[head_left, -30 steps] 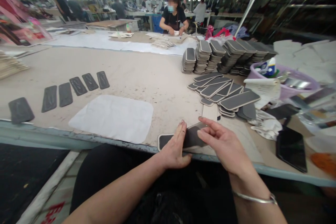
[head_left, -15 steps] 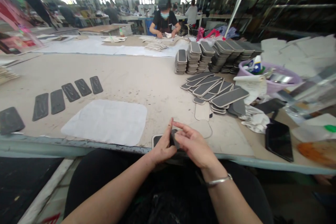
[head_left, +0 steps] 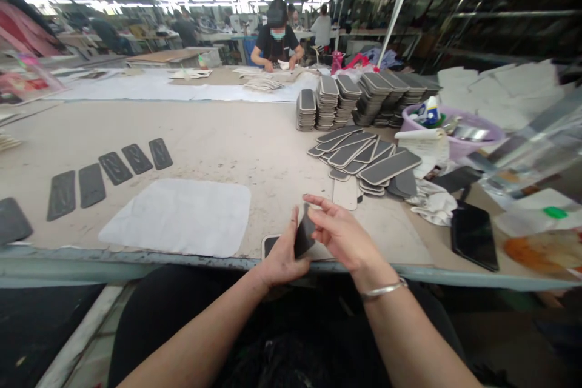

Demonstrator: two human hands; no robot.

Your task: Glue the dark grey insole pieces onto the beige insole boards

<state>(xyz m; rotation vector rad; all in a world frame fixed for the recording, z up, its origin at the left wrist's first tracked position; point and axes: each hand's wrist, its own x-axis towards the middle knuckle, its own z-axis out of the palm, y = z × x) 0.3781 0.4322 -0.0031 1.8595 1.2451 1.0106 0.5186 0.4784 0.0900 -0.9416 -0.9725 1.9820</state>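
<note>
At the table's near edge both my hands meet over a dark grey flat piece (head_left: 304,235) with a pale rim. My left hand (head_left: 282,257) presses on it, fingers together, thumb under its edge. My right hand (head_left: 342,235) pinches the piece's dark layer and lifts it up off the pale backing (head_left: 267,245). A white cloth (head_left: 179,218) lies just left of my hands. A loose heap of the same grey pieces (head_left: 366,160) lies beyond my right hand, with stacked piles (head_left: 345,100) behind it.
A row of dark grey pieces (head_left: 97,176) lies at the left. A black phone (head_left: 473,235), a crumpled white rag (head_left: 430,203) and a purple basin (head_left: 459,136) sit at the right. A person (head_left: 276,42) works at the table's far end.
My hands have closed in on the piece and my right hand has peeled its dark layer upward. The view has shifted slightly right and down.
</note>
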